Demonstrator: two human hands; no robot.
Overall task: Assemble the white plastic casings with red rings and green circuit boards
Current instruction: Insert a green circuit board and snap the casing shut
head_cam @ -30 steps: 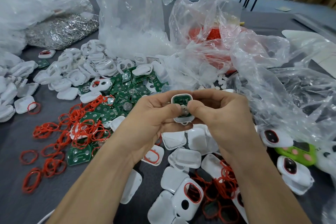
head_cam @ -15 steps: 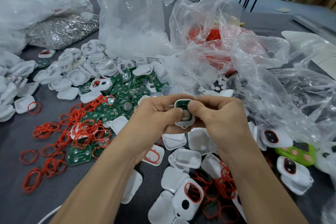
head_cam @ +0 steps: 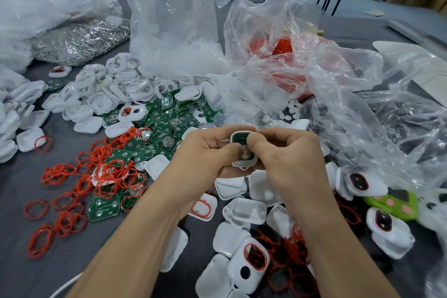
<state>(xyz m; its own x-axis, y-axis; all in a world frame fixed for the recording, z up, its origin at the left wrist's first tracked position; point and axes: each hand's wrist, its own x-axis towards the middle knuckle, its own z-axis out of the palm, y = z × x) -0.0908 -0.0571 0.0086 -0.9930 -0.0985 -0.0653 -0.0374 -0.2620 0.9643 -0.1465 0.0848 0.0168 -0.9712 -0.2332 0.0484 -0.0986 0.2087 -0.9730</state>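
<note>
Both hands hold one white plastic casing [head_cam: 236,135] above the table, with a green circuit board [head_cam: 242,139] seated inside it. My left hand [head_cam: 205,155] grips the casing's left side, thumb on top. My right hand [head_cam: 287,155] grips its right side, and its thumb presses down on the board. Loose green circuit boards [head_cam: 159,123] lie in a heap behind my left hand. Red rings [head_cam: 79,184] are scattered to the left. Empty white casings [head_cam: 244,210] lie just below my hands.
Clear plastic bags [head_cam: 174,31] stand behind the heaps, one holding red rings [head_cam: 280,48]. More white casings [head_cam: 101,92] pile at the back left beside a silvery heap [head_cam: 77,41]. Finished casings with red rings [head_cam: 251,264] and a green casing [head_cam: 391,203] lie right.
My hands have shifted the casing slightly lower and my right thumb has slid further over the circuit board, covering more of it.
</note>
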